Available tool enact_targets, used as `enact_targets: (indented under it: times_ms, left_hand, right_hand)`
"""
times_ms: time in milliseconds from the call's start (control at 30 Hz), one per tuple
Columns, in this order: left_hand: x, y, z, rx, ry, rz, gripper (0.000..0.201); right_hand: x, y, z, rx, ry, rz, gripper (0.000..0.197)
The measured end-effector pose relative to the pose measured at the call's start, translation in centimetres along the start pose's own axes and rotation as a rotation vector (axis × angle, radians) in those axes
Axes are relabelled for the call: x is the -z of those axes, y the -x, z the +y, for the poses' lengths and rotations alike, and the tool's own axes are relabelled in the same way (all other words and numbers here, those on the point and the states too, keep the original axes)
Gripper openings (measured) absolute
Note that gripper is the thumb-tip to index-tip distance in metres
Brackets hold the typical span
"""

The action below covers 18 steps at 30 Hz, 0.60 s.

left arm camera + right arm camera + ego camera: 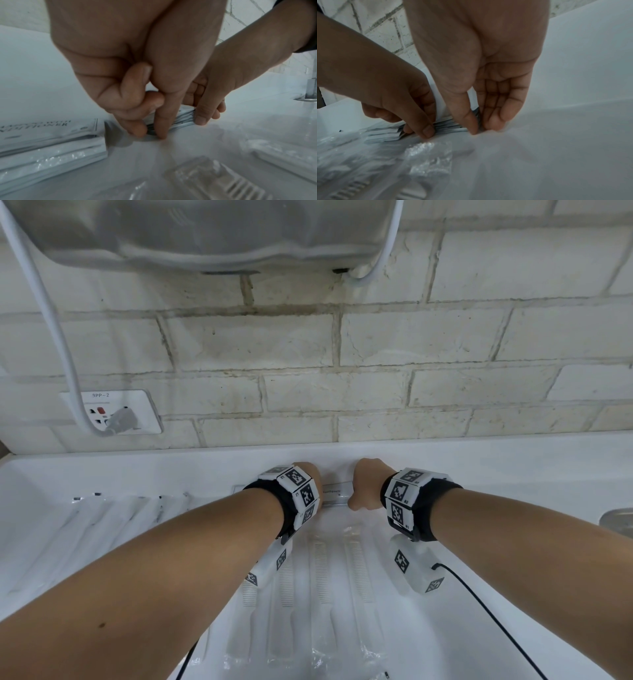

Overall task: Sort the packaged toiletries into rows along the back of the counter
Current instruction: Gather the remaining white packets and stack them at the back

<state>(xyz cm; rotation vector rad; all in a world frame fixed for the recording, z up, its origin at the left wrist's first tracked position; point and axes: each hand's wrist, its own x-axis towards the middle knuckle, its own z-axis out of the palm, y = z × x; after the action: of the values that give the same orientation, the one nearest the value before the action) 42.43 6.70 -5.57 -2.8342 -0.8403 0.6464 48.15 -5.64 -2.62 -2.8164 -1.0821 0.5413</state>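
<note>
Between both hands, fingers half hide the toothpaste sachets.

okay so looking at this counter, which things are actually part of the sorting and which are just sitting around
Part of the job: toothpaste sachets pinched by left hand and right hand; conditioner sachets; wrapped combs.
Lying about: wall socket, white cable, black cable.

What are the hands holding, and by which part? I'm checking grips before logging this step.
Both hold one stack of toothpaste sachets on the counter: left hand pinches its left end, right hand its right end.
</note>
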Motion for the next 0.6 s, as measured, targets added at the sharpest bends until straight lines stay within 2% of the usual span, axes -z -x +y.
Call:
enact_targets:
  times_ms: [133, 233, 400, 500, 600]
  left_hand:
    - [-0.1, 0.2, 0.0, -0.005, 0.044, 0.009, 0.043]
    - [-0.2, 0.5, 0.0, 0.015, -0.005, 0.028, 0.046]
    - [0.5, 1.4, -0.7, -0.006, 0.075, -0.009, 0.037]
    - [1.3, 2.8, -1.3, -0.033, 0.176, 0.057, 0.034]
    - [3.2, 6.1, -1.5, -0.070, 0.251, 0.109, 0.040]
  right_hand:
    - [0.0, 0.1, 0.0, 0.008, -0.002, 0.001, 0.034]
    - [-0.1, 0.0, 0.1, 0.009, -0.011, 0.002, 0.033]
    - [0.0, 0.1, 0.4, -0.005, -0.022, -0.019, 0.029]
    - [0.4, 0.9, 0.6, -0.016, -0.004, -0.059, 0.033]
    - [1.1, 2.7, 1.1, -0.010, 0.021, -0.059, 0.036]
